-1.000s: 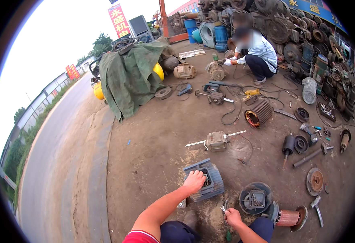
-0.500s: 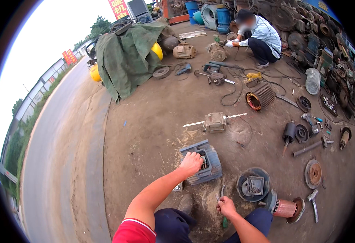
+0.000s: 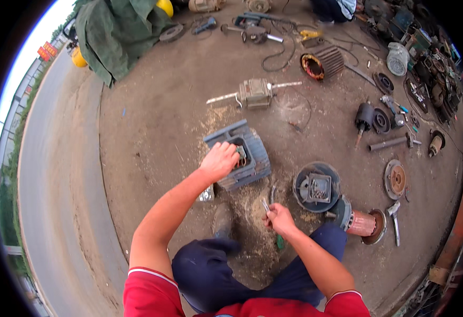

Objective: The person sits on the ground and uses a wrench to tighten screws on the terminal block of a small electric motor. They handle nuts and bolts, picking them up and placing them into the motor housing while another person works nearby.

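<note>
Reaching to a grey motor housing on the ground, the left hand is kinda curled at its opening, can't tell if it's gripping anything; right hand is closed round a small wrench.

The motor shell is blue-grey. The small tool is silver. The shirt is red, with a thin white line on each sleeve. The trousers are dark blue, the cloth green, and the ground brown.
</note>
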Available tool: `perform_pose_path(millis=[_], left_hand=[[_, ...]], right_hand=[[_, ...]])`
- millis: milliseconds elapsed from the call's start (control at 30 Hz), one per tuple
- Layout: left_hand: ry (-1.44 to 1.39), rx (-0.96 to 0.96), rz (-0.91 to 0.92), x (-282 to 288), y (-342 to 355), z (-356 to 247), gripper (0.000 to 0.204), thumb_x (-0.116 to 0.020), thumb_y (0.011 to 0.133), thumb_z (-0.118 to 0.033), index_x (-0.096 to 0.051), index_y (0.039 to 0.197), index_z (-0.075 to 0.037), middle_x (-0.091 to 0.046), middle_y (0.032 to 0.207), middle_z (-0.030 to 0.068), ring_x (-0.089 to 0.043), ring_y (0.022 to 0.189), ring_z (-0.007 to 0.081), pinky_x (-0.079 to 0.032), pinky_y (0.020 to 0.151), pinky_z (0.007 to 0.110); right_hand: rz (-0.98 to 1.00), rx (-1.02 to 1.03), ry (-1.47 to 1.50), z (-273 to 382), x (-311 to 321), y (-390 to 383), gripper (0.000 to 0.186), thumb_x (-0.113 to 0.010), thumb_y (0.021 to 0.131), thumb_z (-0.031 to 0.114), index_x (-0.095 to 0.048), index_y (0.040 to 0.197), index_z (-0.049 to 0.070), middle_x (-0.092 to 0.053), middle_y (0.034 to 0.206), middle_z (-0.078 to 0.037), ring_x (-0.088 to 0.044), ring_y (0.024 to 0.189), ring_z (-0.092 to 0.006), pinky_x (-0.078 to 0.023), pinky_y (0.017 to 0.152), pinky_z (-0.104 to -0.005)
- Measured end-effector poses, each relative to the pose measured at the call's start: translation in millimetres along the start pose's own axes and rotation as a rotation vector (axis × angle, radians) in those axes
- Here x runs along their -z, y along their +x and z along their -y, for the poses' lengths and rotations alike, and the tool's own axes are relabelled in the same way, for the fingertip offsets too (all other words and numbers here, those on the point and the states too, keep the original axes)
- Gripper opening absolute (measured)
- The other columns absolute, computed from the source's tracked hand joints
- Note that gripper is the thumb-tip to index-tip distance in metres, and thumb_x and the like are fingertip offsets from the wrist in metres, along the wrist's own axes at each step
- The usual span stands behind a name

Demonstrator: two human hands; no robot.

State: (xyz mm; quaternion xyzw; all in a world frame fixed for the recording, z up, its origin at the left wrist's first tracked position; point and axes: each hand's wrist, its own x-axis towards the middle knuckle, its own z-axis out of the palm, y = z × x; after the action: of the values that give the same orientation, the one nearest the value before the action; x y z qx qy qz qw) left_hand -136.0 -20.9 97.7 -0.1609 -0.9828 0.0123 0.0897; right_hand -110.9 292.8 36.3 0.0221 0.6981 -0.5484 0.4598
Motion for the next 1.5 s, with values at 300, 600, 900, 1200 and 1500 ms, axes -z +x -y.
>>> perform_pose_path(millis=[300,600,900,1200,1500], left_hand=[[-0.479,0.553,-0.493,-65.2,-30.8,-42.0,0.018,-0.077,0.079,-0.005,-0.073,0.096,-0.006,-0.063,0.116,0.0079,-0.056,0.113,0.0312,-0.044,0.097,0.044],[-0.601,0.572,-0.666,-82.9,-26.8,-43.9,0.021,-0.08,0.074,0.0,-0.072,0.093,-0.004,-0.066,0.115,0.0105,-0.058,0.114,0.0336,-0.045,0.098,0.045],[-0.58,0.561,-0.667,-80.6,-29.7,-40.3,0.026,-0.081,0.073,0.0,-0.071,0.097,-0.004,-0.066,0.115,0.0114,-0.059,0.116,0.0344,-0.047,0.097,0.046],[-1.156,0.955,-0.273,-37.5,-80.6,-86.6,0.024,-0.073,0.093,-0.018,-0.06,0.104,0.0,-0.067,0.101,0.0127,-0.064,0.092,0.0245,-0.052,0.08,0.039],[-1.892,1.291,-0.486,-21.6,-82.0,-83.1,0.025,-0.052,0.11,-0.027,-0.062,0.106,-0.004,-0.064,0.077,0.0033,-0.06,0.062,0.0124,-0.05,0.056,0.027]], right_hand=[[-0.178,0.436,-0.534,85.9,-21.6,49.8,0.019,-0.063,0.099,0.016,-0.068,0.111,0.002,-0.07,0.088,-0.019,-0.07,0.081,-0.0328,-0.053,0.074,-0.0414],[-0.157,0.634,-0.927,140.1,-25.4,95.3,0.017,-0.062,0.097,0.018,-0.07,0.109,0.009,-0.072,0.098,-0.016,-0.068,0.092,-0.0397,-0.053,0.079,-0.0462],[0.054,0.463,-1.164,182.4,-28.0,103.7,0.02,-0.06,0.099,0.017,-0.069,0.112,0.005,-0.072,0.096,-0.017,-0.068,0.086,-0.036,-0.053,0.075,-0.0451],[-0.014,-0.07,0.107,126.9,-76.5,78.2,0.023,-0.051,0.106,0.01,-0.06,0.123,-0.004,-0.072,0.099,-0.012,-0.067,0.081,-0.0159,-0.055,0.074,-0.0328],[0.004,-0.016,0.582,119.6,-130.7,84.4,0.015,-0.05,0.108,0.015,-0.055,0.112,0.001,-0.07,0.113,-0.017,-0.068,0.094,-0.0212,-0.056,0.083,-0.0377]])
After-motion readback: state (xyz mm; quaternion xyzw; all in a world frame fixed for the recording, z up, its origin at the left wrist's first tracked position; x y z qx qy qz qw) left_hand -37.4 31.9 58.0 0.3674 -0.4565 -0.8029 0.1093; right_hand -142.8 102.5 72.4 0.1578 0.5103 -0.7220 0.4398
